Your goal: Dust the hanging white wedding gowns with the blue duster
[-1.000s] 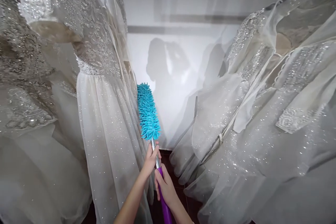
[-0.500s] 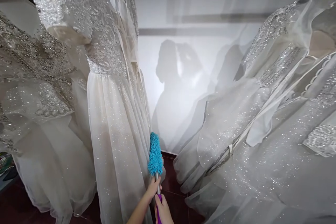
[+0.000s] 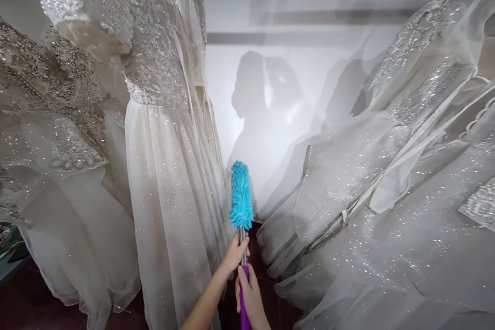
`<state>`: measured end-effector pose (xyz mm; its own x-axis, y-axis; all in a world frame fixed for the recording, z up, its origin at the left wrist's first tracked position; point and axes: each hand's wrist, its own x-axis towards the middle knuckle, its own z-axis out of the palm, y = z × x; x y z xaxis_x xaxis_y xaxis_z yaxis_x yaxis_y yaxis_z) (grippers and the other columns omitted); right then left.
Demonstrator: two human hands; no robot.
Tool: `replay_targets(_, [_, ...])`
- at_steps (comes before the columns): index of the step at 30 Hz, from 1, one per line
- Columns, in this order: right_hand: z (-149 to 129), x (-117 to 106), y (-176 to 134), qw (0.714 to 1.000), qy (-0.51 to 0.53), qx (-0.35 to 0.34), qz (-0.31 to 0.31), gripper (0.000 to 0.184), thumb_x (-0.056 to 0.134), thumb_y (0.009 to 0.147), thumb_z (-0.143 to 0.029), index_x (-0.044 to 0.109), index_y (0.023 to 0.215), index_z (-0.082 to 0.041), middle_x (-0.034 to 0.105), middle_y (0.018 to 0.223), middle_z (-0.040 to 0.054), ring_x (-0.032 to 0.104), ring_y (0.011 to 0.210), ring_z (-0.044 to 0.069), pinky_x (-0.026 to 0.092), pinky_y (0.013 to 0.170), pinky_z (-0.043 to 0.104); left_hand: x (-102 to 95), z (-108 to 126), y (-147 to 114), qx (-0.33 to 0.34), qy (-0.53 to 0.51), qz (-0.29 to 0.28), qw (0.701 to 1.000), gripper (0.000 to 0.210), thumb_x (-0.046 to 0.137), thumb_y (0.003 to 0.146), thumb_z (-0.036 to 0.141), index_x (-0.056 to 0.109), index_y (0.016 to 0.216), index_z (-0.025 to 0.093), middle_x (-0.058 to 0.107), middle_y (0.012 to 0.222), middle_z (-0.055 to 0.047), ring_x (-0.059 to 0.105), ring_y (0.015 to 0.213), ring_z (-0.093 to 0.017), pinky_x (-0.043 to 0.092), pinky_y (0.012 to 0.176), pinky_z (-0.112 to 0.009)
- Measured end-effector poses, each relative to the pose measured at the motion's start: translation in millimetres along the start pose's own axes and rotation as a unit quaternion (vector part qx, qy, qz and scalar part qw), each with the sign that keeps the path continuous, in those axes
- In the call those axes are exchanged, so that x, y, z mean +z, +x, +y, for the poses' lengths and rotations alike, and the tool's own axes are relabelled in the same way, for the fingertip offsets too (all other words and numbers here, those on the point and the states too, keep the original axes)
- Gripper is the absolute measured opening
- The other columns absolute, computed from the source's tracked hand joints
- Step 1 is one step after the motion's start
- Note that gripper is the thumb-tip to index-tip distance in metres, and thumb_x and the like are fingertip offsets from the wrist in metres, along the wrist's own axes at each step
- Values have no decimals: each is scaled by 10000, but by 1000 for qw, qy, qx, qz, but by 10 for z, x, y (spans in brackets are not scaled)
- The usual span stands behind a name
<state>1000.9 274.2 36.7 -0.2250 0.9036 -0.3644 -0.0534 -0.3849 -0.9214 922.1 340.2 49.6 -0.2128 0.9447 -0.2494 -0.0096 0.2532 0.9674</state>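
Hands first: both are low in the middle of the view, stacked on one duster (image 3: 241, 201). The left hand (image 3: 234, 253) sits higher, fingers curled shut around the bare metal part of the shaft just under the fluffy blue head. The right hand (image 3: 250, 296) sits right below it, closed tight around the purple handle (image 3: 244, 314), which runs off the bottom edge. So the duster's long axis stands nearly upright, head straight up and away from the hands, tipped only a touch. The left hand is the nearer one to the blue head, almost touching its lower fringe. Where does the head lie? In the gap between the gowns, just beside the skirt of the sparkly white dress (image 3: 170, 191) on the left; whether it touches the fabric I cannot tell. More glittery dresses (image 3: 386, 206) spread out on the right, well apart from the head. Behind, a white wall (image 3: 270, 113) carries shadows, and dark red floor (image 3: 23, 304) shows below the hems.
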Motion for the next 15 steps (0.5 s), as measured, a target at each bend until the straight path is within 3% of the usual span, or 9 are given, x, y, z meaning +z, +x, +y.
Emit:
replay_targets(4, [-565,157,-207,996,14,-61,-65,496,454,729,-707,423,902,-243,427,471,-157,353,288,28,290,313,180,-195,711,-206,85,-35,-6,996,542,521,780,590,489,1153,199,498,512,96,461,463,-97,389,498,-228])
replay_targets(7, [-708,268,-253,991,2,-89,-105,431,439,783,-650,427,919,-242,416,504,-153,346,304,18,288,297,158,-352,952,-336,102,-64,6,993,556,529,788,570,463,1184,187,475,511,102,457,457,-101,382,474,-225])
replay_targets(10, [-559,355,-168,989,-23,-91,-113,425,424,805,-626,418,989,-242,378,478,-162,302,312,19,283,277,135,-476,813,-310,97,-57,24,993,556,511,796,582,469,1186,187,468,518,98,462,455,-110,382,470,-237])
replay_targets(13, [-231,389,-21,993,-36,-72,-88,486,433,791,-644,413,1047,-231,359,457,-169,316,285,24,273,259,142,-531,403,-162,72,-16,39,997,511,506,796,587,517,1130,201,498,516,85,489,494,-121,406,529,-250])
replay_targets(15, [23,376,77,995,-37,-53,-69,524,436,746,-703,434,948,-219,379,448,-165,338,261,22,264,257,155,-523,76,-57,33,1,44,998,498,527,775,594,542,1077,198,521,496,80,508,505,-129,409,554,-257])
